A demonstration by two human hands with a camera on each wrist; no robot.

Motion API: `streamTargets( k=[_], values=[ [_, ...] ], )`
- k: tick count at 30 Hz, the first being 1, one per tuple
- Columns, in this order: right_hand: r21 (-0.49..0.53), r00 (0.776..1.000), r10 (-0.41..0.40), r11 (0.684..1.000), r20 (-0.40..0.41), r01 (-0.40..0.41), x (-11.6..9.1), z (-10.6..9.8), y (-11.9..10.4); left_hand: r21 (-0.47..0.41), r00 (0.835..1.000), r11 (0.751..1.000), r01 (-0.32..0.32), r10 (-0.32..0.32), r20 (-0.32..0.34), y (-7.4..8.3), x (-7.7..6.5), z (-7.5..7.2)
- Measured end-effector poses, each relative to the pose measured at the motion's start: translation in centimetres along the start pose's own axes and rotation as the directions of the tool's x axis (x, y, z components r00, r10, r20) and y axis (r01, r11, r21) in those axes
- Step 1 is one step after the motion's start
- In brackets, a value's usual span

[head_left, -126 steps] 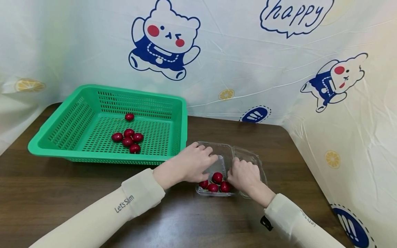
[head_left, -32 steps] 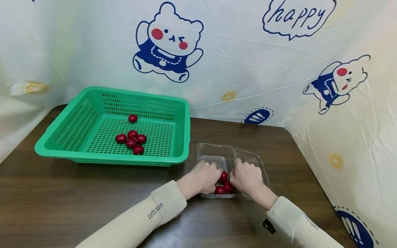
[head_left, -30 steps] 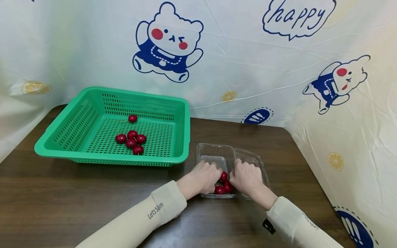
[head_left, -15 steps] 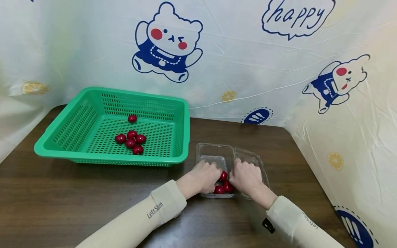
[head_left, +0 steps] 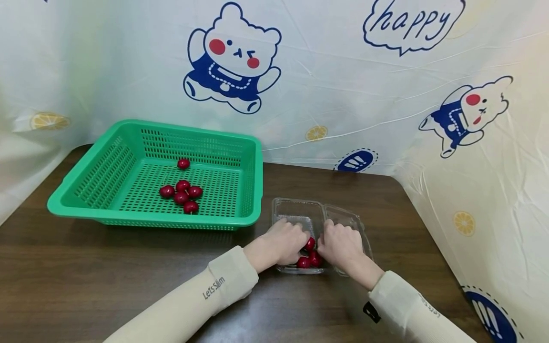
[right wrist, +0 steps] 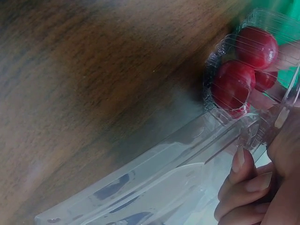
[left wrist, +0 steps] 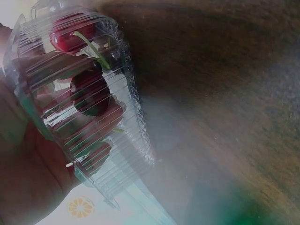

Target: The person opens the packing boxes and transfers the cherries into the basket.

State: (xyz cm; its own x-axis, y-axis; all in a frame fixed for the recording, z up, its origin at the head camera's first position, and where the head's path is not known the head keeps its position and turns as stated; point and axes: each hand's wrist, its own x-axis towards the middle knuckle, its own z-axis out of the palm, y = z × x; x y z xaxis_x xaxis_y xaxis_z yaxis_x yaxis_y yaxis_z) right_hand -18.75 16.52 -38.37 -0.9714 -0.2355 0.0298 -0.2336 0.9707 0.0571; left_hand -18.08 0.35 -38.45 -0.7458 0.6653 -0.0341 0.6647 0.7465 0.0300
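Observation:
A clear plastic clamshell box [head_left: 296, 208] stands on the table, its lid [head_left: 348, 217] folded out to the right. My left hand [head_left: 286, 243] reaches inside with curled fingers and holds a dark red cherry [left wrist: 90, 93], seen through the ribbed wall in the left wrist view. A brighter cherry [left wrist: 70, 33] with a green stem lies near it. Beside that hand, in the head view, are three cherries [head_left: 315, 258] at the box's near end. My right hand [head_left: 341, 244] pinches the box at its hinge side; the right wrist view shows thumb and fingertips [right wrist: 240, 159] there.
A green perforated basket [head_left: 141, 216] stands to the left, with several cherries [head_left: 181, 197] on its floor. The brown wooden table [head_left: 128, 267] ends at a printed cloth [head_left: 343, 95] behind and at the right.
Since the oldest frame my left hand has moved right and lowered into the box, covering the leftmost cherry. Over the last second it shifts only slightly. My right hand keeps its hold.

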Motion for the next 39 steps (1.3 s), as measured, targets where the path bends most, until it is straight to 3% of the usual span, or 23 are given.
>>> streamTargets(
  k=[7, 13, 23, 39],
  values=[
    [0.000, 1.000, 0.000, 1.000, -0.001, 0.000, 0.0, 0.0, 0.1, 0.021, 1.000, 1.000, -0.010, 0.010, -0.007, 0.0, 0.2, -0.6],
    [0.000, 1.000, -0.008, 1.000, -0.006, 0.008, 0.0, 0.1, 0.2, 0.024, 1.000, 1.000, 0.004, -0.004, -0.009, -0.3, 0.0, -2.0],
    [0.007, 1.000, -0.005, 1.000, 0.008, 0.005, 0.0, 0.0, 0.2, 0.009, 0.996, 1.000, 0.020, -0.019, -0.092, -1.4, -0.3, -4.5],
    [0.000, 1.000, 0.002, 1.000, 0.009, -0.002, 0.0, 0.1, 0.1, 0.036, 0.992, 0.998, 0.054, -0.050, -0.118, -2.8, -1.1, -6.7]
  ],
)
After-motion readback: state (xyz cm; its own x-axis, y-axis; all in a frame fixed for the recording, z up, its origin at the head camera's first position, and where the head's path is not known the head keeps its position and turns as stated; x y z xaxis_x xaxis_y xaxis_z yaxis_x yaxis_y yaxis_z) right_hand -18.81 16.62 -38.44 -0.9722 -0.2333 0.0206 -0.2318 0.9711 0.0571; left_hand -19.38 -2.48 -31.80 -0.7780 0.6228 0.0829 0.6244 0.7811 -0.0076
